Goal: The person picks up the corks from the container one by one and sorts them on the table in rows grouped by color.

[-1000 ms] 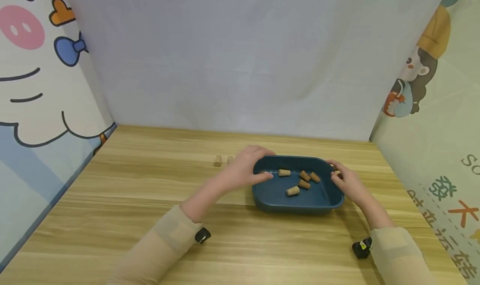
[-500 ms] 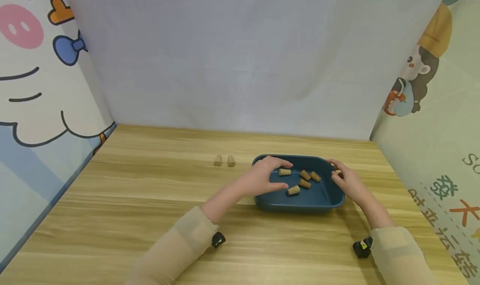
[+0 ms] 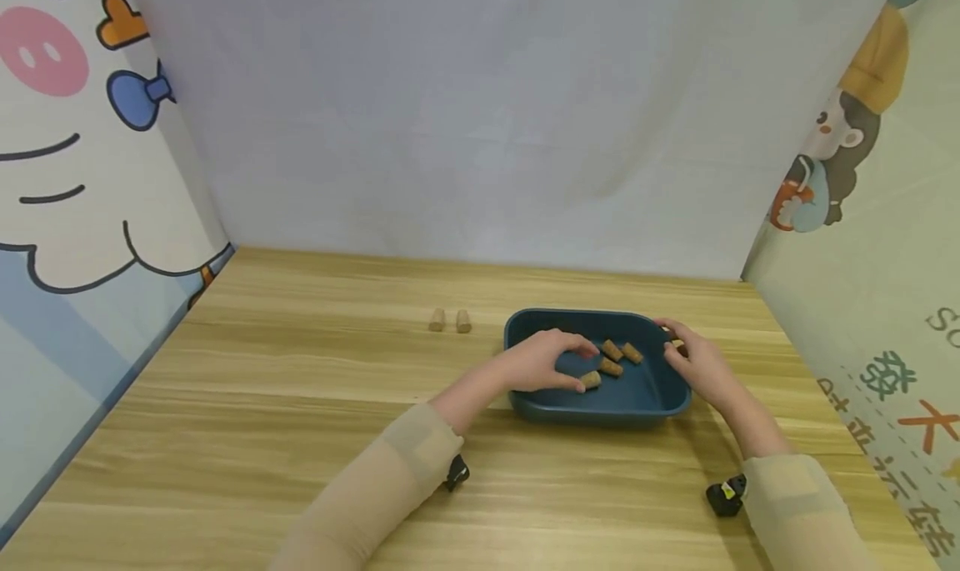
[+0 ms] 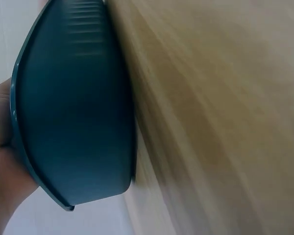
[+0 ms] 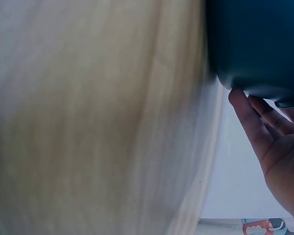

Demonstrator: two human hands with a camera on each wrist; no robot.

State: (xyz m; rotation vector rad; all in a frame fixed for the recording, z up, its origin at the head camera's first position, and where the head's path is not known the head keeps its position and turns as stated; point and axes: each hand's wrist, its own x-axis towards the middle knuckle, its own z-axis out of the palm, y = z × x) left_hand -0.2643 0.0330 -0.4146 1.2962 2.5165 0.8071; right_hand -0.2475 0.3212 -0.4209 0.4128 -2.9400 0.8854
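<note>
A dark blue-green plastic box [image 3: 600, 417] stands on the table with several corks [image 3: 611, 368] lying in it. My left hand [image 3: 542, 363] is inside the box, thumb and fingers parted, its fingertips close to a light cork [image 3: 591, 380] near the middle. In the left wrist view the box wall hides most of the left hand [image 4: 2, 156]. At the box's right end my right hand [image 3: 699, 367] grips the rim. The right wrist view shows the fingers [image 5: 252, 120] of that hand against the outside of the box.
Two light corks, one to the left [image 3: 437, 320] and one to the right [image 3: 463, 321], stand on the wooden table [image 3: 262, 404] left of the box. A pale cloth wall [image 3: 480, 121] rises behind, with printed cloths on both sides.
My left hand has moved right and down, from the box's left rim into the box among the corks. The right hand has stayed at the right end.
</note>
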